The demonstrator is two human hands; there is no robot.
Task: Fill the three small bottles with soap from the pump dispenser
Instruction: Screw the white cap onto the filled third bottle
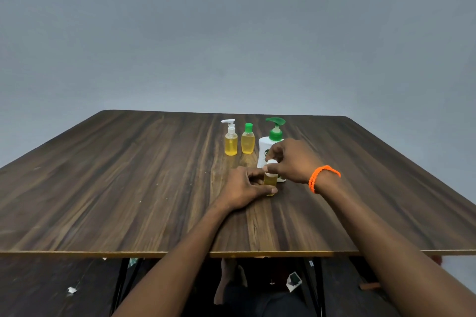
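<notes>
Mid-table [128, 175]: left hand [243, 186] grips bottle [270, 180], right hand [289, 159] pinches cap [272, 162].

Pretty tight around the fingers here. The left hand [244, 185] and right hand [291, 159] crowd 1 small bottle [270, 180], and the white pump dispenser [269, 147] stands right behind the right fingertips, blocking that way. Past the left fingers, 2 more bottles, a pump-top bottle [231, 143] and a green-capped bottle [248, 143], stand side by side. Bare table [128, 188] spreads out left of the left knuckles and right of the right wrist.
</notes>
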